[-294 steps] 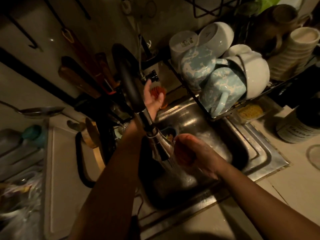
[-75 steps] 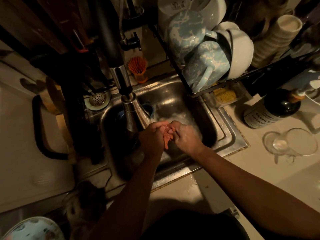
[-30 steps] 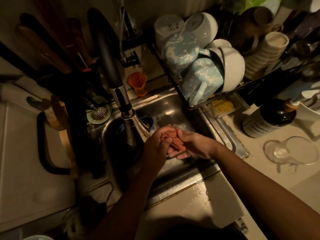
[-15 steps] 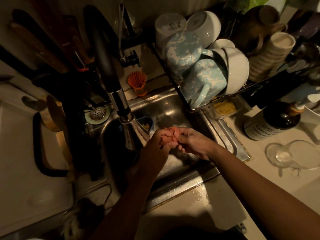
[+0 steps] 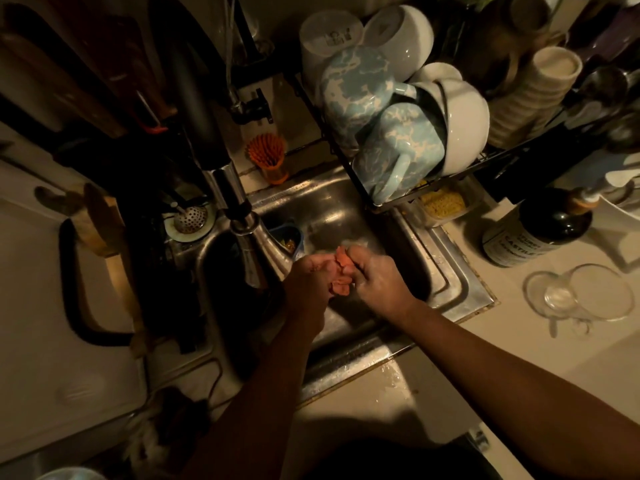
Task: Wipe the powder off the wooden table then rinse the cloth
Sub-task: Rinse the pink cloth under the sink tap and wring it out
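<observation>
Left hand (image 5: pixel 309 276) and right hand (image 5: pixel 375 276) both grip the bunched orange cloth (image 5: pixel 341 271) between them, fingers curled round it, over the sink (image 5: pixel 446 271) beside the tap (image 5: pixel 258 247).

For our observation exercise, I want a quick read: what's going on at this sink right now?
A person is working over the steel sink, beside the faucet spout. The left hand and right hand both grip a bunched orange cloth between them above it, as if wringing or rinsing it. The picture is too dim to tell whether water is running. Blue mugs drain behind the sink.
</observation>
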